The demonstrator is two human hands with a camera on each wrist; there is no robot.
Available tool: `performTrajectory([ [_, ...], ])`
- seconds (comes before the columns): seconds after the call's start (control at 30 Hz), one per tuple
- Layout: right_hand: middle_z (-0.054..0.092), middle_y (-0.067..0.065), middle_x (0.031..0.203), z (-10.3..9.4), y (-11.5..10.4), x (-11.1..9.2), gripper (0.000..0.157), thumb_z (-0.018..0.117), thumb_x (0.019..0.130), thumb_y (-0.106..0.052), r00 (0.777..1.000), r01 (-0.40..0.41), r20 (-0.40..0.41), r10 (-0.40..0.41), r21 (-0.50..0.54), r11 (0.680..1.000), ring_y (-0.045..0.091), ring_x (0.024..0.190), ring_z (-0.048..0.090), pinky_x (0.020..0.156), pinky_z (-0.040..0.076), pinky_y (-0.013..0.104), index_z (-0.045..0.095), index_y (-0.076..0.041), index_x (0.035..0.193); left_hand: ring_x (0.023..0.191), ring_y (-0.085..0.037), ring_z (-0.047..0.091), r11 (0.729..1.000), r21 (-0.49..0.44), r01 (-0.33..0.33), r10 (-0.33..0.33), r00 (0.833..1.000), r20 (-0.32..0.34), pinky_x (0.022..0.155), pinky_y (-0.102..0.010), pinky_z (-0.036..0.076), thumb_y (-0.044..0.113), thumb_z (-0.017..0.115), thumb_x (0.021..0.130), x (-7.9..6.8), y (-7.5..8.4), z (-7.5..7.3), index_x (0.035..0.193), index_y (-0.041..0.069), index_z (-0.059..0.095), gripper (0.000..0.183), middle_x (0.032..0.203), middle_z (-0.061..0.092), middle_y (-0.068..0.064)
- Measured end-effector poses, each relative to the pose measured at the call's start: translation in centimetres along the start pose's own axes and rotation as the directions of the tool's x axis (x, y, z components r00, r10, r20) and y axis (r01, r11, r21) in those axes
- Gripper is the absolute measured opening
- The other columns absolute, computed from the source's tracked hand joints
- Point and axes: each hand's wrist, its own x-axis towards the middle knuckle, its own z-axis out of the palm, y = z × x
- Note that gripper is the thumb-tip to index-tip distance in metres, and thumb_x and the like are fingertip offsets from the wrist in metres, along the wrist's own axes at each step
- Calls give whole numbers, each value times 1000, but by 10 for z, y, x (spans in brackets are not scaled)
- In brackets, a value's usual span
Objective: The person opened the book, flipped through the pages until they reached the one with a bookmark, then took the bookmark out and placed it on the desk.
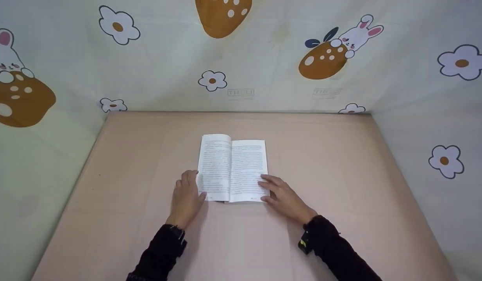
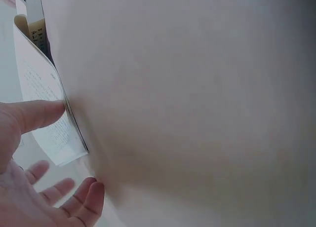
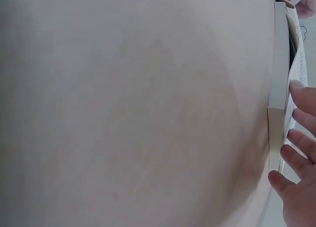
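Note:
An open book (image 1: 247,171) with printed pages lies on the table in the head view. At its left edge is my left hand (image 1: 186,197), thumb by the lower corner and fingers along the side. In the left wrist view, that thumb (image 2: 47,113) touches the page edge while the fingers spread loosely. My right hand (image 1: 286,197) rests its fingertips on the right page's outer edge. The right wrist view shows the book's thick page block (image 3: 279,79) from the side, with the right hand's fingers (image 3: 298,160) spaced along it.
A pinkish-beige cover spreads over the table (image 1: 334,156). Pale curtains (image 1: 163,58) printed with flowers, rabbits and brown strawberries stand behind and at both sides. Dark sleeves (image 1: 159,249) cover both forearms.

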Motion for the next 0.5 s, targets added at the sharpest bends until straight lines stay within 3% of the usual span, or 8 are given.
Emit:
performTrajectory([
  [0.1, 36, 7, 148, -1, 2, 0, 52, 62, 88, -28, 1000, -13, 8, 13, 11, 1000, 28, 137, 32, 111, 31, 44, 49, -8, 135, 103, -34, 45, 999, 11, -53, 52, 998, 23, 80, -41, 41, 8, 71, 78, -2, 0, 1, 139, 10, 38, 69, 148, 28, -14],
  [0.2, 34, 7, 149, -3, 5, 1, 57, 64, 87, -30, 1000, -26, 17, 25, 13, 1000, 28, 138, 29, 112, 28, 44, 47, -9, 137, 114, -37, 44, 992, 24, -121, 120, 991, 54, 87, -47, 41, 3, 66, 80, -4, 0, 1, 138, 17, 44, 63, 150, 31, -9],
  [0.3, 32, 6, 151, -4, 8, 2, 62, 66, 84, -32, 999, -36, 32, 35, 24, 999, 29, 140, 25, 113, 26, 44, 45, -9, 138, 128, -40, 37, 978, 25, -206, 204, 977, 71, 101, -53, 37, -4, 58, 81, -6, 0, 1, 135, 12, 48, 57, 146, 39, -11],
  [0.5, 31, 6, 151, -6, 12, 6, 66, 70, 81, -33, 997, -45, 63, 41, 72, 996, 31, 141, 21, 114, 23, 48, 45, -12, 138, 137, -35, 31, 957, 27, -287, 281, 950, 139, 109, -42, 34, -11, 44, 85, -11, 0, 1, 137, -4, 42, 52, 146, 36, -20],
])
